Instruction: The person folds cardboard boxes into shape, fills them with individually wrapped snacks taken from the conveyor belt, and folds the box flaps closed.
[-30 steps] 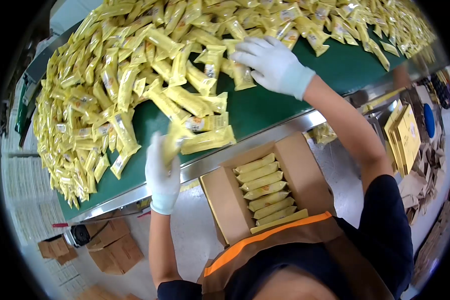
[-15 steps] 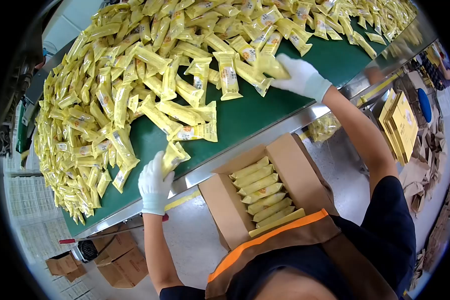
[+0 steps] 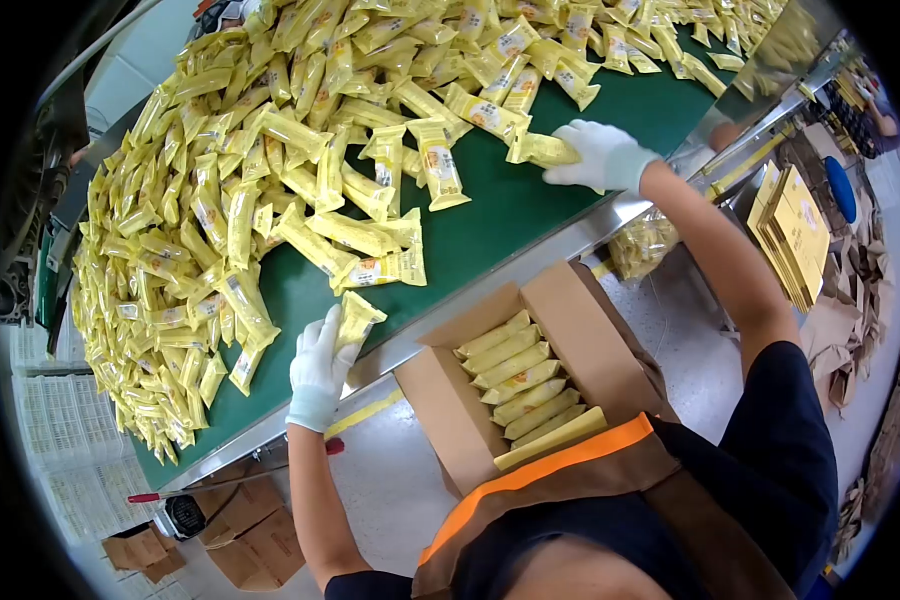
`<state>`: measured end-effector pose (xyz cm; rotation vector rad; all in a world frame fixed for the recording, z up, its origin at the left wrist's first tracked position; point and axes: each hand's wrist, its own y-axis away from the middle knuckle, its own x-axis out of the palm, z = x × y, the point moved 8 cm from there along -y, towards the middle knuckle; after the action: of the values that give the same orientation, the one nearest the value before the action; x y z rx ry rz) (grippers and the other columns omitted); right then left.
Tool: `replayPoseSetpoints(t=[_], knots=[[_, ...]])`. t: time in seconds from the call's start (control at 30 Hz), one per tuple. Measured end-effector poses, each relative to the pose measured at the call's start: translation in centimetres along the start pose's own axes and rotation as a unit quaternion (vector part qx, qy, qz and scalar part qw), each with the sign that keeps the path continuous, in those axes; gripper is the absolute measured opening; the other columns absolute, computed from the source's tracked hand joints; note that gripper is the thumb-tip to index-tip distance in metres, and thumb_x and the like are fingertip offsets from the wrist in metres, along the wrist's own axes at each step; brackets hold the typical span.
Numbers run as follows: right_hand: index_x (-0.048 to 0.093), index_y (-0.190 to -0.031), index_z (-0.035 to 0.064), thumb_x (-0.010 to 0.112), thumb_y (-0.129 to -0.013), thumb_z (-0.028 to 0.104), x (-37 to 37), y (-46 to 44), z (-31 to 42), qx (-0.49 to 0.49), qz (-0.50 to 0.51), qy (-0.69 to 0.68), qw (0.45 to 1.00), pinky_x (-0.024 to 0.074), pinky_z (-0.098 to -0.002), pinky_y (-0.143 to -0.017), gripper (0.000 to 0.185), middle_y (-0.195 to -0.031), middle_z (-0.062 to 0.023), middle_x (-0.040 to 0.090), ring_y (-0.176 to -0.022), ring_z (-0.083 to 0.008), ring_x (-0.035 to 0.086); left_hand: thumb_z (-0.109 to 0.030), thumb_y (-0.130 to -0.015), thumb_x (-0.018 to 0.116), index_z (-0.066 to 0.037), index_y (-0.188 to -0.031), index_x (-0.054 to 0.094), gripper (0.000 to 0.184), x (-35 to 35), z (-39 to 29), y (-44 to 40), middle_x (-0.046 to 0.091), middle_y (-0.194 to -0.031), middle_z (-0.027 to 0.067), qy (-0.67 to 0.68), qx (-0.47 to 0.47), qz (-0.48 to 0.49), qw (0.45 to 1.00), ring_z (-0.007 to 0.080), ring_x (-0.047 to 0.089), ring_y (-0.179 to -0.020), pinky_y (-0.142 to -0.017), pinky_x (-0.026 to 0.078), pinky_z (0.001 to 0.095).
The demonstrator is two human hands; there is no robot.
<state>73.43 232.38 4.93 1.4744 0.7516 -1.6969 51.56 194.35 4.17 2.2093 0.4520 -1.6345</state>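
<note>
My left hand (image 3: 317, 374), in a white glove, is closed on a yellow packet (image 3: 358, 322) over the near edge of the green belt (image 3: 500, 238). Farther right, my right hand (image 3: 598, 156), gloved too, grips another yellow packet (image 3: 545, 150) by one end, above the belt. A large heap of yellow packets (image 3: 300, 130) covers much of the belt. Below the belt's metal edge stands an open cardboard box (image 3: 442, 405) with several yellow packets (image 3: 518, 373) lying side by side in a row inside.
Flat yellow cartons (image 3: 798, 235) stand at the right, near crumpled brown paper (image 3: 835, 340). A clear bag of packets (image 3: 642, 247) lies below the belt. Brown boxes (image 3: 258, 545) sit on the floor at lower left. Part of another person (image 3: 882, 122) shows at upper right.
Since one second ago, my right hand has drawn a packet from the heap towards the belt's near edge. My left hand still holds its packet, now lower. The view has shifted slightly.
</note>
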Motion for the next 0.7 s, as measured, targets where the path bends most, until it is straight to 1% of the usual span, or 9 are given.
replayPoseSetpoints(t=[0.03, 0.17, 0.27, 0.3, 0.47, 0.5, 0.57, 0.63, 0.7], knots=[[0.06, -0.112, 0.0085, 0.058, -0.088, 0.049, 0.3, 0.6, -0.3, -0.013, -0.088, -0.035, 0.995, 0.0463, -0.0422, -0.089, 0.048, -0.105, -0.0108, 0.063, -0.104, -0.0314, 0.06, -0.028, -0.084, 0.068, -0.011, -0.14, 0.047, 0.062, 0.5, 1.1, -0.1, 0.056, -0.118, 0.0132, 0.02, 0.015, -0.015, 1.0, 0.0331, 0.054, -0.108, -0.086, 0.05, 0.0416], [0.054, -0.117, 0.0072, 0.067, -0.081, 0.048, 1.8, 2.8, 2.9, -0.011, -0.064, 0.057, 0.996, 0.0429, -0.0408, -0.088, 0.056, -0.109, -0.0119, 0.06, -0.104, -0.0264, 0.059, -0.031, -0.08, 0.073, -0.016, -0.141, 0.047, 0.068, 0.8, 0.3, 0.5, 0.054, -0.123, 0.0127, -0.038, -0.02, -0.026, 0.999, 0.0334, 0.055, -0.109, -0.088, 0.05, 0.0427], [0.055, -0.11, 0.0091, 0.07, -0.08, 0.043, 0.6, 4.2, 4.8, -0.144, -0.097, 0.121, 0.977, 0.0417, -0.0389, -0.085, 0.047, -0.109, -0.0123, 0.062, -0.101, -0.0253, 0.061, -0.029, -0.077, 0.074, -0.012, -0.145, 0.041, 0.078, 1.0, -2.1, 0.8, 0.057, -0.119, 0.0145, -0.121, 0.033, -0.055, 0.991, 0.0345, 0.057, -0.104, -0.086, 0.049, 0.0428], [0.054, -0.118, 0.0081, 0.075, -0.075, 0.039, -0.4, 5.0, 5.4, -0.178, -0.116, 0.094, 0.973, 0.0435, -0.0412, -0.086, 0.057, -0.107, -0.013, 0.061, -0.1, -0.0286, 0.061, -0.029, -0.076, 0.075, -0.011, -0.146, 0.039, 0.08, 0.8, -2.5, 0.8, 0.057, -0.117, 0.0148, -0.106, 0.033, -0.069, 0.991, 0.0345, 0.057, -0.103, -0.086, 0.048, 0.0427], [0.057, -0.122, 0.0061, 0.076, -0.074, 0.037, 2.2, 3.8, -2.0, 0.058, 0.016, -0.131, 0.99, 0.0473, -0.0419, -0.088, 0.06, -0.102, -0.0167, 0.062, -0.099, -0.0355, 0.06, -0.024, -0.067, 0.082, -0.007, -0.149, 0.03, 0.099, 0.1, -2.6, 1.5, 0.057, -0.109, 0.0146, 0.013, -0.013, -0.044, 0.999, 0.0349, 0.057, -0.101, -0.085, 0.047, 0.0421], [0.059, -0.117, 0.0033, 0.074, -0.076, 0.036, 2.2, 3.0, -2.6, 0.1, 0.091, -0.219, 0.966, 0.0476, -0.0373, -0.088, 0.054, -0.104, -0.0151, 0.064, -0.096, -0.0296, 0.063, -0.023, -0.066, 0.082, -0.009, -0.149, 0.031, 0.098, -0.7, -2.8, 1.0, 0.057, -0.109, 0.0145, 0.042, -0.006, -0.039, 0.998, 0.0351, 0.057, -0.102, -0.086, 0.047, 0.0417], [0.059, -0.114, -0.0002, 0.071, -0.08, 0.047, 1.4, 0.0, -2.6, 0.019, 0.003, -0.444, 0.896, 0.0487, -0.0298, -0.078, 0.06, -0.095, -0.009, 0.064, -0.086, -0.0155, 0.061, -0.022, -0.065, 0.082, -0.011, -0.148, 0.033, 0.097, -2.6, -3.9, -1.4, 0.057, -0.11, 0.0144, 0.105, 0.028, -0.029, 0.994, 0.0354, 0.056, -0.103, -0.088, 0.047, 0.0409], [0.057, -0.113, -0.0009, 0.07, -0.083, 0.049, -1.2, -2.6, -0.4, 0.108, 0.005, -0.543, 0.833, 0.0494, -0.0276, -0.069, 0.06, -0.088, -0.0057, 0.06, -0.078, -0.013, 0.059, -0.024, -0.065, 0.081, -0.014, -0.146, 0.039, 0.091, -3.5, -6.2, -4.9, 0.058, -0.114, 0.0141, 0.12, 0.074, 0.012, 0.99, 0.0345, 0.056, -0.108, -0.092, 0.046, 0.0399], [0.046, -0.135, -0.0072, 0.07, -0.074, 0.063, -0.2, -8.4, -0.7, 0.102, -0.071, -0.524, 0.843, 0.0453, -0.038, -0.099, 0.096, -0.128, -0.0227, 0.057, -0.118, -0.0291, 0.057, -0.03, -0.068, 0.078, -0.013, -0.145, 0.04, 0.088, -1.6, -6.2, -8.3, 0.055, -0.125, 0.0155, 0.029, 0.132, 0.052, 0.989, 0.0337, 0.054, -0.116, -0.098, 0.045, 0.0374]])
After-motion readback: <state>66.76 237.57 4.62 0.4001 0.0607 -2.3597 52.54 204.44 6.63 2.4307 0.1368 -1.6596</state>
